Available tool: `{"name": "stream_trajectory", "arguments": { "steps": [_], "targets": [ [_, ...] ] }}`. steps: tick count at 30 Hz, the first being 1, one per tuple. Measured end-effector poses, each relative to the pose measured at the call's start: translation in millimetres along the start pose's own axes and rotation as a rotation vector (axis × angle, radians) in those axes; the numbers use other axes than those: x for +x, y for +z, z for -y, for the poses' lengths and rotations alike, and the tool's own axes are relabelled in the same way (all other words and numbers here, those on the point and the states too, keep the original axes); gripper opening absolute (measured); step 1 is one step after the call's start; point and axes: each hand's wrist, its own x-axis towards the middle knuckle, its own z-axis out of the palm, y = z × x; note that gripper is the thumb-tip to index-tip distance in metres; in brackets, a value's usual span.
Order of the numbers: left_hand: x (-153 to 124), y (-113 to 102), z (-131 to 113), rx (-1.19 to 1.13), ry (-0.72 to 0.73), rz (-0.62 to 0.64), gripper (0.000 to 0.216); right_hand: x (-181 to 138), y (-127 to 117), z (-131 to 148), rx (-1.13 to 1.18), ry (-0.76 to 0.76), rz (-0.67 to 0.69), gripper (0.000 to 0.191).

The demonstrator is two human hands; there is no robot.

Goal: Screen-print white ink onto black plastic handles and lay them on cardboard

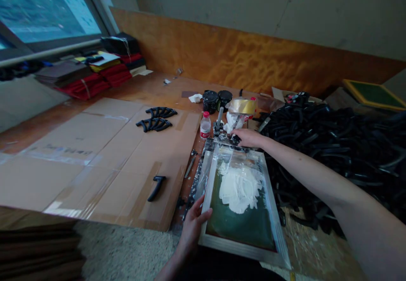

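Observation:
A silk-screen frame (207, 219) with metal edges and green mesh lies in front of me, slightly tilted. Thick white ink (239, 190) is spread over the upper half of its mesh. My left hand (193, 221) grips the frame's near left edge, thumb on top and fingers underneath. At the far end, my right hand (248, 138) has its fingers closed at a dark knob on the metal hinge clamp (220, 129); the fingertips are partly hidden. A single black curved handle (156, 188) lies on the cardboard sheet (104, 162) to the left.
Several black handles (155, 118) lie grouped on the cardboard. A red-capped bottle (205, 126), black tubs (210, 101) and a tape roll (242, 106) stand behind the clamp. A large heap of black handles (342, 154) fills the right side. Red bundles (85, 87) sit by the window.

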Motion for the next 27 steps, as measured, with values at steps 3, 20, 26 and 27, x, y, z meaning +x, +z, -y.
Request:
{"name": "stream_trajectory", "arguments": {
  "steps": [3,20,26,27],
  "targets": [
    [0.9,-2.4,1.9,-0.002,-0.006,0.019,0.081,-2.4,-3.5,-2.2,-0.032,0.145,0.067,0.056],
    [12.4,-18.6,16.2,-0.005,0.004,0.012,0.075,-29.9,20.1,-29.9,0.021,0.050,0.037,0.032],
    [11.0,-16.3,13.1,0.008,0.003,-0.019,0.079,-31.5,21.1,-24.9,0.158,0.178,-0.022,0.024],
    [10.2,-15.4,11.7,0.010,-0.001,-0.020,0.080,-31.6,22.6,-23.6,0.151,0.201,-0.034,0.023]
  ]
}}
